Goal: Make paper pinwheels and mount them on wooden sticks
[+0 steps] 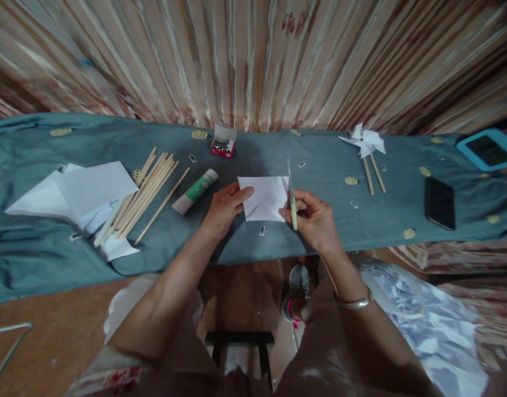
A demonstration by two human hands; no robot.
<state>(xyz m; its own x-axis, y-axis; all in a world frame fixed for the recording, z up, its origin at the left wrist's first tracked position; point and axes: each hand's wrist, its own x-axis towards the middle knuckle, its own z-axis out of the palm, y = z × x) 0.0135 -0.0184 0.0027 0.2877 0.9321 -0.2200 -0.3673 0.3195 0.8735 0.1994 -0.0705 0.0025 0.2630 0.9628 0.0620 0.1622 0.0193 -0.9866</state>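
A square sheet of white paper (267,194) is held just above the cloth in the middle of the table. My left hand (226,207) pinches its left edge, thumb on top. In my right hand (315,218) is a pair of scissors (294,209) with light green handles, closed in the fingers. The blades point away from me, along the paper's right edge; whether they are cutting into it I cannot tell. My right thumb lies by the sheet's lower right corner.
To the left lie a glue stick (195,191), several wooden sticks (146,193) and loose white paper (92,190). Behind is a small box of metal pins (223,144). Rightward are paper pinwheels (364,140) on sticks, a black phone (440,203) and a blue-framed device (488,149).
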